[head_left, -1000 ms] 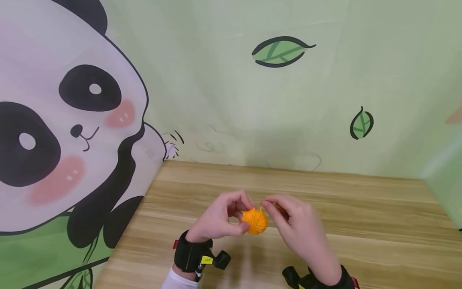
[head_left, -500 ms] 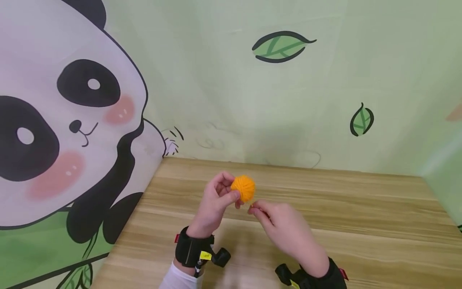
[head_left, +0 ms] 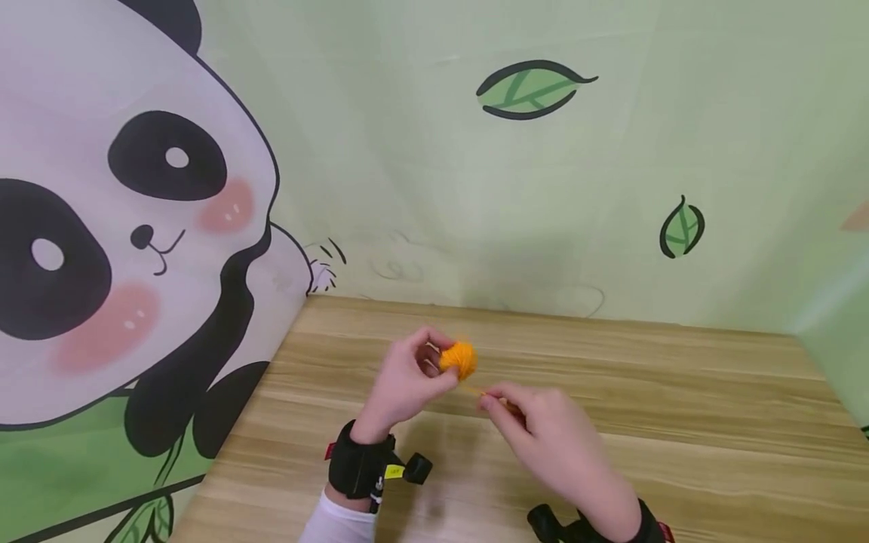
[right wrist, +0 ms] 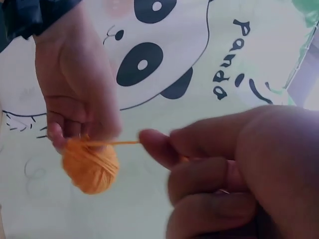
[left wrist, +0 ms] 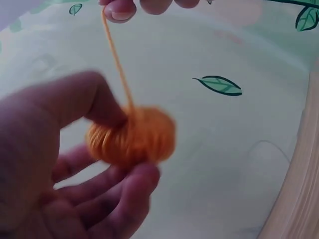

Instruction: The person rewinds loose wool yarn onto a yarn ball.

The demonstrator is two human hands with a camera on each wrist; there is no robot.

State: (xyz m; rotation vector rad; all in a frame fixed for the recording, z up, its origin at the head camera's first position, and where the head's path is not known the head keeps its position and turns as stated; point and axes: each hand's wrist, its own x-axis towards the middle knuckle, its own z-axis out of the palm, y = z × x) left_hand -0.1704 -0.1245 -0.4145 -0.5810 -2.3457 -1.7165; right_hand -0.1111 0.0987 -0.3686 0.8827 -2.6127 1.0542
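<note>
An orange ball of yarn [head_left: 459, 360] is held up above the wooden table by my left hand [head_left: 410, 381], its thumb and fingertips pinching the ball from the sides. In the left wrist view the yarn ball [left wrist: 149, 137] shows wound strands, slightly blurred. One strand of yarn [left wrist: 117, 62] runs taut from the ball to my right hand [head_left: 550, 434], whose thumb and forefinger pinch it a short way to the right. Curled fingers [right wrist: 209, 184] of that hand show in the right wrist view; what lies inside them is mostly hidden.
The wooden table [head_left: 679, 392] spreads under both hands. A pale green backdrop [head_left: 407, 151] with printed leaves rises behind it, and a large printed panda [head_left: 170, 264] covers the left side. Black bands with small cameras [head_left: 360, 460] sit on the wrists.
The yarn ball went up and left, away from the right hand, and has turned in the left fingers. My right hand dipped to the left, then shifted slightly right, with the strand still pinched.
</note>
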